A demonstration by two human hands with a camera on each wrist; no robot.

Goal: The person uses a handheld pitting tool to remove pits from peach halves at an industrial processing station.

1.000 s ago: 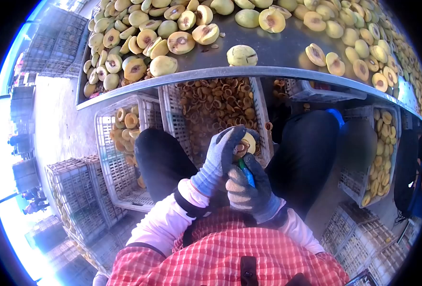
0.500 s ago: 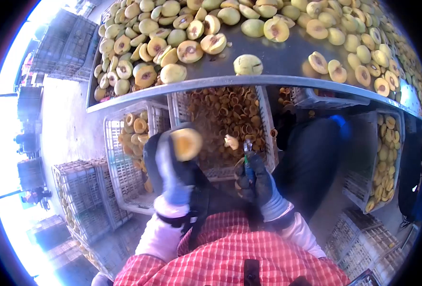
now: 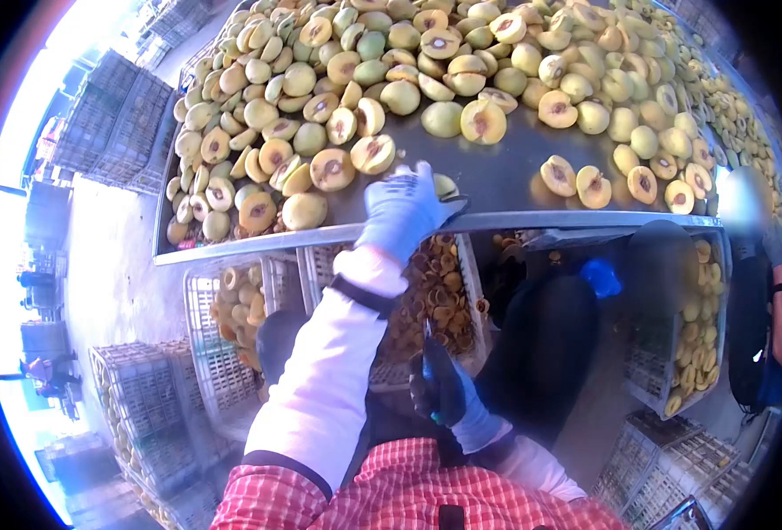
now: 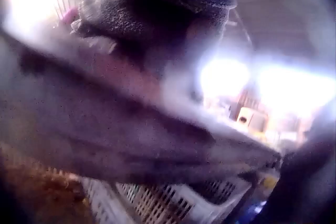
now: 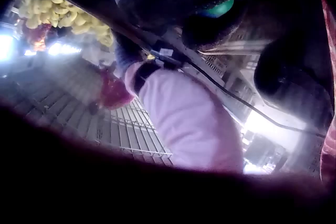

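My gloved left hand reaches over the front edge of the metal table. Its thumb and fingers close around a yellow-green peach, mostly hidden behind the hand. In the left wrist view the gloved hand is dark and blurred above the table edge. Low between the knees, my gloved right hand grips a hand tool with a thin metal tip pointing up. The tool's green handle shows between the fingers in the right wrist view.
Halved peaches are heaped along the table's back and left. Below the edge stands a crate of brown pit pieces. A crate of pitted halves is at left, another crate of fruit at right. Stacked crates flank me.
The hands, together at a peach half earlier, have parted. The left swung left with the half, then forward to the table without it. A small piece fell over the pit crate. The right kept the tool.
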